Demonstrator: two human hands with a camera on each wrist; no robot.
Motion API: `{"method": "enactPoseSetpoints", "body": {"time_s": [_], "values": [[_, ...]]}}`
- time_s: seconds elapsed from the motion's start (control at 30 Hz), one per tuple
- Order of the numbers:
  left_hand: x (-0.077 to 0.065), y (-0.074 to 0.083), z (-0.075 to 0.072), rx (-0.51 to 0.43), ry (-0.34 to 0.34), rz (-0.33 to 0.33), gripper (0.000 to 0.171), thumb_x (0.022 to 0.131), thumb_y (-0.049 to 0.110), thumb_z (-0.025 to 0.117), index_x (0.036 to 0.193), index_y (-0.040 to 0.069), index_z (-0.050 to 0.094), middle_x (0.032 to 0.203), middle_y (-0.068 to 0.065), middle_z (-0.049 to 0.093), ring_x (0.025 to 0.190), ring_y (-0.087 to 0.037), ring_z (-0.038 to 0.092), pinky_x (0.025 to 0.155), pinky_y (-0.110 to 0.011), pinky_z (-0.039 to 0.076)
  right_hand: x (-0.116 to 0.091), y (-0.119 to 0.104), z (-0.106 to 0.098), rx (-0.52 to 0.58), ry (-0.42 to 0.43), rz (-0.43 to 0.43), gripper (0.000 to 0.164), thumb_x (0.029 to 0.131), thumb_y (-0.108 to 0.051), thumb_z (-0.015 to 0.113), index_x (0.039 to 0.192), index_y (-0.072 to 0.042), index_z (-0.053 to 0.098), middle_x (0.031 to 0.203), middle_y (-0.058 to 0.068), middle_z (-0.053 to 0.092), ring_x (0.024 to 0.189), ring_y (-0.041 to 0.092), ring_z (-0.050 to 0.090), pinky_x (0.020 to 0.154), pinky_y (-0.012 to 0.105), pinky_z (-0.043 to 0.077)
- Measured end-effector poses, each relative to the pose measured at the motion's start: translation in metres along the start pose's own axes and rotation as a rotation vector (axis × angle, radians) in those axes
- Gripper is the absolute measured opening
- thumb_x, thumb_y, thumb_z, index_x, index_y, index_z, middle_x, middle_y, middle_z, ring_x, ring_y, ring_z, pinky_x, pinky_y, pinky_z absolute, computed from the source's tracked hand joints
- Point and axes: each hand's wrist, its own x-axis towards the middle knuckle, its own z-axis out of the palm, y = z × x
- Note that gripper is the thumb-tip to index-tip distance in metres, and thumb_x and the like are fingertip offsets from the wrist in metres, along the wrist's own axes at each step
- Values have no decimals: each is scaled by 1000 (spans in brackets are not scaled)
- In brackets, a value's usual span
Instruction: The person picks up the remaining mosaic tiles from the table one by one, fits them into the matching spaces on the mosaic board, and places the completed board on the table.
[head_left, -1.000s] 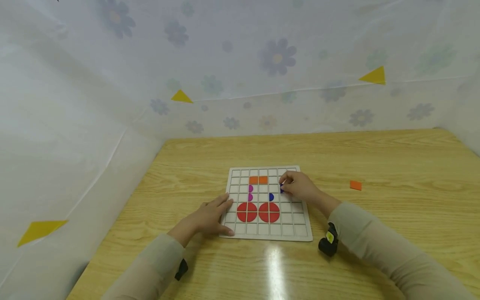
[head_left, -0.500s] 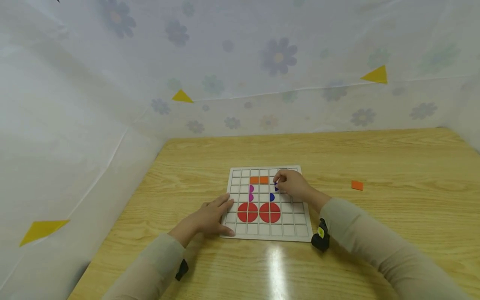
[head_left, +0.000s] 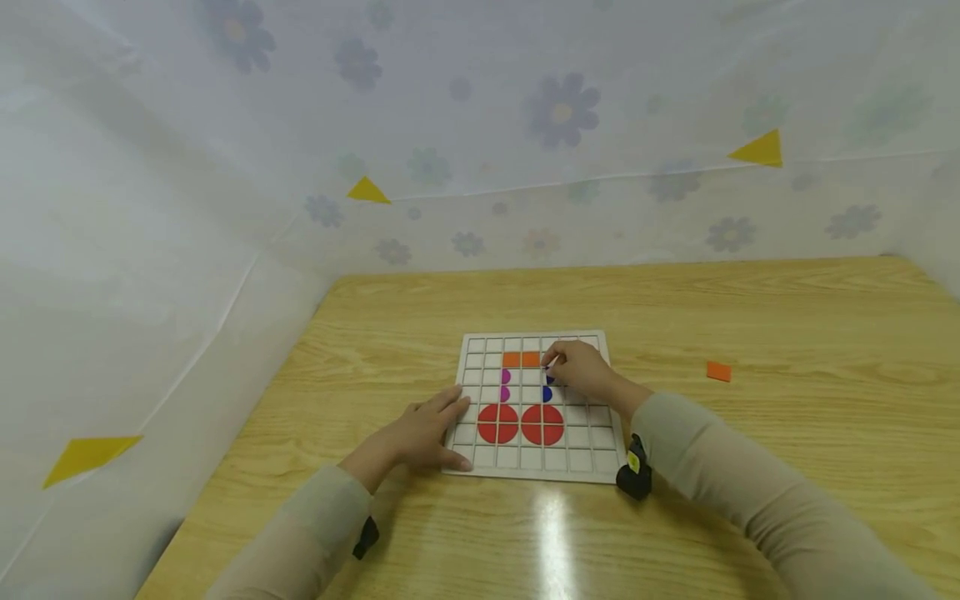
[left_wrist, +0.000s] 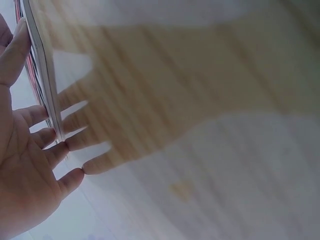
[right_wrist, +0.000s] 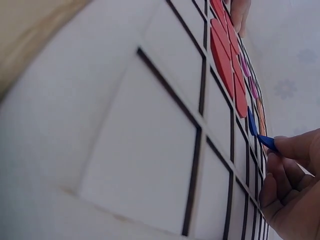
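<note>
A white grid board (head_left: 525, 460) lies on the table. My right hand (head_left: 587, 369) pinches a blue half-circle tile (right_wrist: 268, 143) between thumb and fingers, low over the board. Just below it in the grid sits another blue half-circle tile (head_left: 547, 394). My left hand (head_left: 422, 431) rests at the board's left edge, fingers spread and fingertips at the rim; the left wrist view shows its palm (left_wrist: 25, 185) beside that edge. Two red circles (head_left: 498, 424) made of quarter pieces, two magenta half-circles (head_left: 506, 377) and two orange squares (head_left: 521, 359) sit in the cells.
A loose orange tile (head_left: 718, 372) lies on the wooden table (head_left: 660, 308) to the right of the board. Black wrist devices (head_left: 634, 475) hang beneath both sleeves. A pale flowered curtain (head_left: 487, 133) with yellow triangles surrounds the table's back and sides.
My right hand has moved left across the board with the blue half-circle tile, bringing it above the other blue one. My left hand has stayed at the edge.
</note>
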Motion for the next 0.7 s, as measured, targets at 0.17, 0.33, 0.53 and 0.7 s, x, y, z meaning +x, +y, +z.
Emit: {"method": "enactPoseSetpoints", "body": {"time_s": [0.17, 0.33, 0.53, 0.7], "values": [[1, 0, 1, 5, 5, 2, 92, 67, 59, 58, 138, 12, 21, 143, -7, 9, 129, -23, 9, 99, -43, 15, -1, -3, 0, -25, 12, -13, 10, 80, -3, 53, 89, -2, 59, 70, 6, 58, 62, 15, 53, 56, 27, 42], [1, 1, 0, 4, 2, 2, 92, 67, 59, 57, 138, 12, 21, 143, -7, 9, 129, -23, 9, 99, -43, 16, -1, -5, 0, -100, 24, -16, 9, 80, -3, 55, 88, -2, 58, 71, 5, 57, 61, 14, 52, 54, 26, 41], [1, 2, -1, 11, 1, -2, 92, 67, 58, 58, 138, 12, 21, 143, -6, 9, 129, -22, 9, 99, -43, 16, -2, -7, 0, -146, 36, -30, 5, 79, -2, 56, 83, -2, 56, 71, 4, 56, 62, 15, 50, 56, 28, 41], [1, 4, -1, 16, -2, -5, 92, 67, 57, 59, 138, 12, 21, 143, -6, 9, 129, -21, 8, 99, -43, 16, -2, -9, 0, -152, 41, -27, 4, 78, -2, 57, 81, -2, 55, 71, 4, 56, 63, 15, 50, 57, 28, 41]]}}
